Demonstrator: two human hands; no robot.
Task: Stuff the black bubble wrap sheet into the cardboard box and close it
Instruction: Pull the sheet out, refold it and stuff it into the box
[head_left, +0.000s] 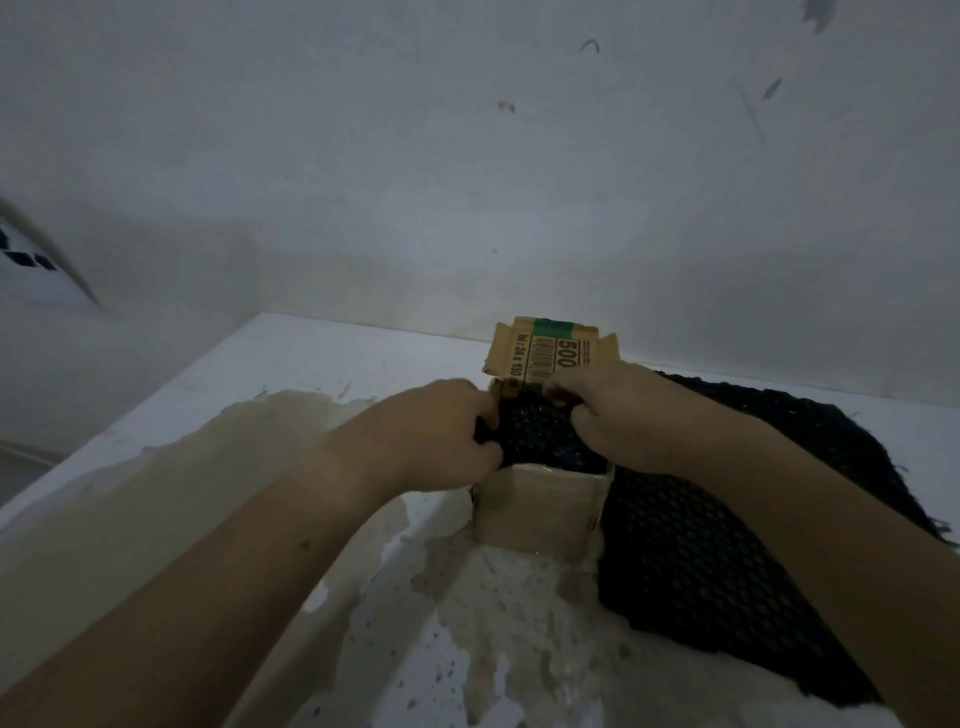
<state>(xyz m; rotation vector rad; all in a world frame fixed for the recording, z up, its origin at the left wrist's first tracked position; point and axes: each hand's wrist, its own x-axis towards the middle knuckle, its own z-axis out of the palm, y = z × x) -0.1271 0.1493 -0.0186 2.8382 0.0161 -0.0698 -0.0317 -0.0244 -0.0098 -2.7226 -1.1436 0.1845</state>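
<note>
A small cardboard box stands open on the white table, its printed lid flap upright at the back. The black bubble wrap sheet fills the box mouth between my hands and spreads out over the table to the right of the box. My left hand grips the sheet at the box's left rim. My right hand pinches the sheet at the right rim, fingers curled into it. The inside of the box is hidden under the wrap.
The worn white table has large brown patches of peeled surface at the left and front. A grey-white wall rises close behind the box. The table's left edge drops off toward the floor.
</note>
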